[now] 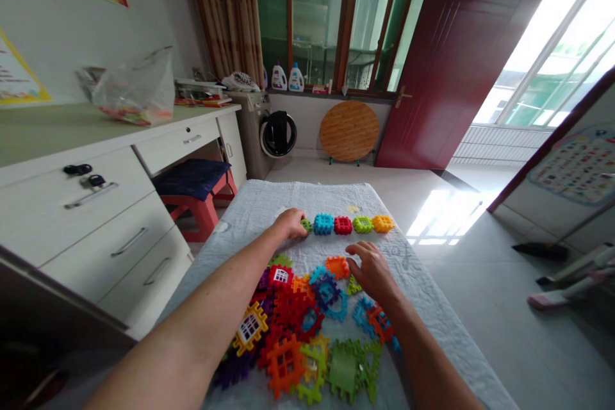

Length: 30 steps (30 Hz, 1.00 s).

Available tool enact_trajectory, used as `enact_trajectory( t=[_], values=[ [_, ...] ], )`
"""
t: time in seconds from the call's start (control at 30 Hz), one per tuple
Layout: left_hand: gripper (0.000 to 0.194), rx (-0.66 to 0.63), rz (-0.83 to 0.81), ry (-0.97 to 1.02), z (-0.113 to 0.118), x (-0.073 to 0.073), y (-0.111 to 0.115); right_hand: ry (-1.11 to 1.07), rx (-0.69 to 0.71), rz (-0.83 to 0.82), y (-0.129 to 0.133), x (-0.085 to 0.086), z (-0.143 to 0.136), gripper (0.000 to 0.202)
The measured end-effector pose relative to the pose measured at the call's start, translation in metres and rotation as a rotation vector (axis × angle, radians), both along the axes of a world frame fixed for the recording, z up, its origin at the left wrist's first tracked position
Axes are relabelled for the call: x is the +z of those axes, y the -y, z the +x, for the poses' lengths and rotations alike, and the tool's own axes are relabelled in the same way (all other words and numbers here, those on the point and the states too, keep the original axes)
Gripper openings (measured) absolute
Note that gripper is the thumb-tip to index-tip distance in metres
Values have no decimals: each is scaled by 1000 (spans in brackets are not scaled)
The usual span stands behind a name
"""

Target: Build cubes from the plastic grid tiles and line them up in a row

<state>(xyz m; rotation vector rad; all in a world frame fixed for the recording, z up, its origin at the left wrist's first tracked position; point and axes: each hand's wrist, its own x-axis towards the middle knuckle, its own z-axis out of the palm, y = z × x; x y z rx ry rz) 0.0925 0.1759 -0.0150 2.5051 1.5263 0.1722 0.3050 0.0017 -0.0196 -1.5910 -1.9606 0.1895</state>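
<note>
My left hand (291,224) is closed on a green block (306,225) at the left end of a row on the cloth-covered table. To its right stand a blue block (323,224), a red block (343,225), a lime block (362,225) and a yellow block (383,224). My right hand (369,262) hovers with fingers apart and nothing in them, beside an orange interlocking piece (337,266) and a green piece (354,285). Between my forearms lies a heap of interlocking plastic pieces (293,307) in several colours, among them a yellow window piece (251,328).
A pale cloth (269,195) covers the table. On the left are a white desk (129,230) and a red stool (204,205). A washing machine (252,128), a round wooden tabletop (350,131) and a dark red door (446,57) stand beyond.
</note>
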Motion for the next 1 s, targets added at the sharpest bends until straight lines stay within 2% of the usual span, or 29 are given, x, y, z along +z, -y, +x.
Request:
enact_trajectory(
  t=[0.2,0.37,0.6,0.83,1.0],
  values=[
    [40,-70,4,42,-11,4,-2,-20,-2,11,0,-1,1,16],
    [44,-123,-34,69,-12,5,-1,-6,2,-1,0,-2,1,16],
    [43,-103,-49,71,-9,2,-3,-2,-7,-3,1,0,1,17],
    [53,-81,-72,39,-10,1,-5,12,-3,5,1,1,1,15],
    [79,-87,-96,56,-14,7,-5,11,-1,10,0,-2,2,16]
  ],
)
